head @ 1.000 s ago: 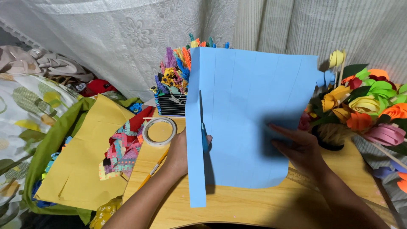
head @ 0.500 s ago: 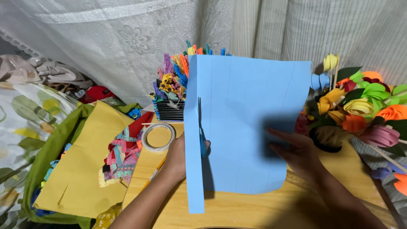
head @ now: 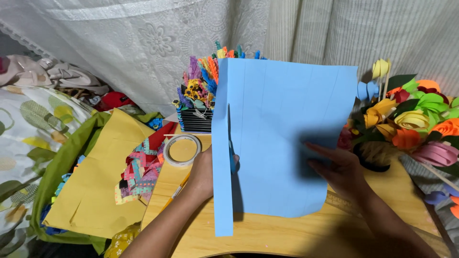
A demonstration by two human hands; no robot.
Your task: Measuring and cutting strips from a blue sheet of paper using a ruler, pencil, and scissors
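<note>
Blue sheet up, scissors partway along the cut!

You've got the big blue paper sheet (head: 282, 134) standing upright over the wooden table (head: 287, 234), a narrow strip split off along its left edge. Your right hand (head: 342, 172) pinches the sheet's right edge, fingers closed on it. Your left hand (head: 203, 174) sits behind the strip, clamped on the scissors (head: 231, 153), blades in the slit. A tape roll (head: 182, 150) lies just left of that hand.
</note>
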